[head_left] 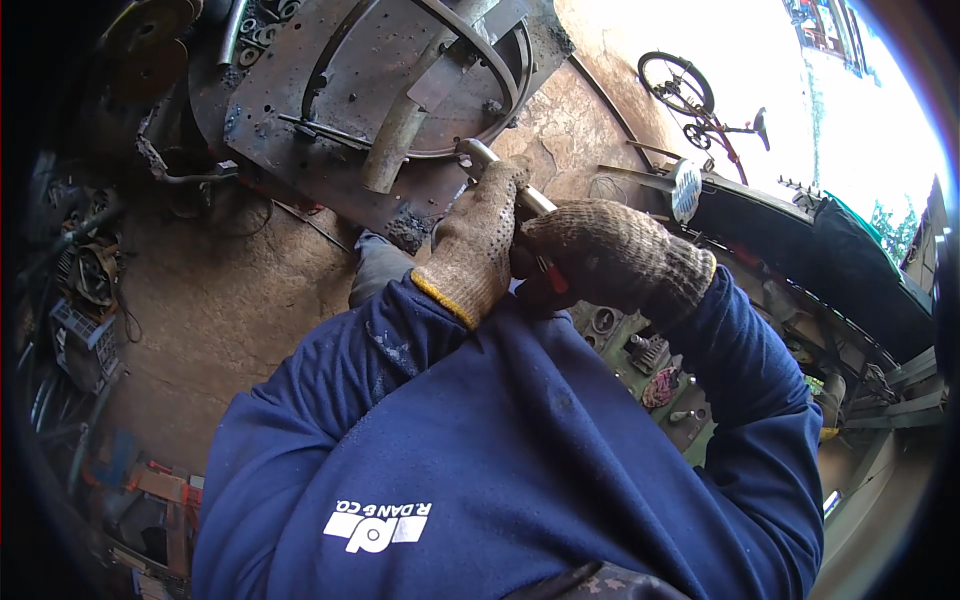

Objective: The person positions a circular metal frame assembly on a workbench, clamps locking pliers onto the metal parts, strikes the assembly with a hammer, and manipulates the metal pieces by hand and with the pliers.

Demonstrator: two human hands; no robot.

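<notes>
Both hands wear knitted work gloves with yellow-edged cuffs and meet in front of my chest. My left hand (475,240) is closed round a short shiny metal tube (536,201), whose far end pokes out past the fingers. Curled over the tube's near end is my right hand (615,250), in a darker, dirtier glove. A small red and black item (553,276) shows beneath the right palm; its kind is hidden. Just beyond the left hand lies a steel plate (270,120) carrying a grey pipe (392,150) and curved flat bars (505,75).
Washer-like rings (262,40) and rusty discs (150,70) lie at the far left. Metal scrap and a crate (85,345) line the left side. A bicycle (700,110) stands far right. A green machine (625,345) with knobs is close by my right arm.
</notes>
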